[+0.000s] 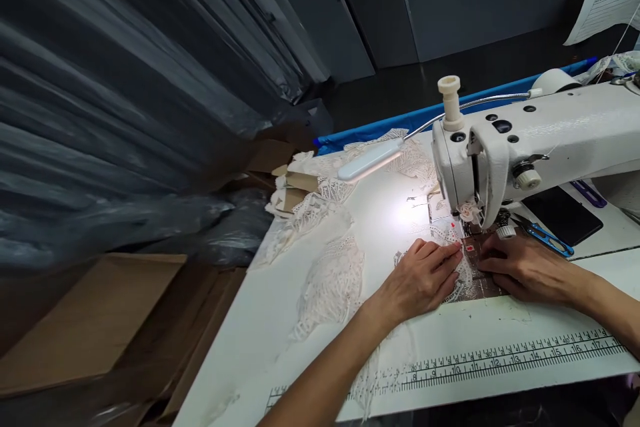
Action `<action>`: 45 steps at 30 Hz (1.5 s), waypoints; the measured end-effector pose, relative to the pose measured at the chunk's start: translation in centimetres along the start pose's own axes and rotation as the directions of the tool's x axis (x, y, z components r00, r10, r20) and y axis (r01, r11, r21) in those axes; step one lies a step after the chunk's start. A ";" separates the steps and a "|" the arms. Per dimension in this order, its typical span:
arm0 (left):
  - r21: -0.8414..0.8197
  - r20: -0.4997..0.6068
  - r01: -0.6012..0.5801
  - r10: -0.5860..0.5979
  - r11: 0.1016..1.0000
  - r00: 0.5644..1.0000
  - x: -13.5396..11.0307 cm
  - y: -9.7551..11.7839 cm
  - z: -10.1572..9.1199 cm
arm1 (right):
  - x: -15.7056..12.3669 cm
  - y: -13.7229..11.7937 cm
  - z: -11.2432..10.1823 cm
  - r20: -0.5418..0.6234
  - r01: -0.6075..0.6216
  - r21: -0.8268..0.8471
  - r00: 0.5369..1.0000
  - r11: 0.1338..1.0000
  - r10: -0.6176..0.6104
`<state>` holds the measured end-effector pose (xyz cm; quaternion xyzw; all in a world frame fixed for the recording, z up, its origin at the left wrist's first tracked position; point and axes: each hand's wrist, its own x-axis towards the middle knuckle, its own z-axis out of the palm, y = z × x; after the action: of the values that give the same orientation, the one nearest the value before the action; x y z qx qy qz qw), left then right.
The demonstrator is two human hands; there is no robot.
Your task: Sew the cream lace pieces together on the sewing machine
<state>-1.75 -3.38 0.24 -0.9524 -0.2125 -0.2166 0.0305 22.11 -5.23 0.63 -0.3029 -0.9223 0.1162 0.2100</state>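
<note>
My left hand (423, 275) lies palm down beside the needle area, its fingers together and pressed on a piece of white lace (463, 275). More of that lace trails under my left forearm toward the table's front edge. Just right of the needle, my right hand (525, 267) has bent, closed fingers over the brownish machine plate (487, 287); whatever is at its fingertips is hidden. Above both hands stands the white sewing machine (565, 127). Its presser foot and needle are mostly covered by the head and my fingers. Small red marks show on the plate.
Lace pieces (333, 277) lie left on the white table (400, 387), which has a printed ruler along its front. A lit lamp (371, 160) hangs over it. Blue thread snips (547, 237) and a black phone (565, 213) lie right. Cardboard (95, 320) stands at left.
</note>
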 end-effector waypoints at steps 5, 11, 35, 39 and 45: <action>0.000 0.003 0.018 -0.018 1.000 1.000 0.1 0.1 0.0 | -0.1 0.2 0.1 -0.033 0.001 -0.031 0.999 1.000 -0.002; 0.010 0.010 0.017 -0.017 1.000 1.000 0.2 0.3 -0.4 | -0.1 -0.5 -0.8 0.060 -0.046 0.045 0.997 0.998 0.043; 0.117 0.053 -0.043 0.037 0.992 0.998 0.1 0.5 -0.1 | 0.2 -1.6 -0.2 0.154 -0.043 -0.067 0.987 0.997 0.053; 0.130 0.078 -0.046 0.036 0.990 0.996 0.3 0.6 -0.3 | 0.1 -1.8 -0.1 0.128 -0.038 -0.084 0.991 0.996 0.049; 0.137 0.031 0.035 -0.040 0.990 0.999 0.7 1.2 -0.5 | 0.1 -0.7 -0.8 0.100 -0.151 0.126 0.985 0.981 0.139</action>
<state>-0.90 -4.30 1.04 -0.9473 -0.2452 -0.1863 0.0881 22.08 -5.64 1.56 -0.3490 -0.8966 0.2061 0.1784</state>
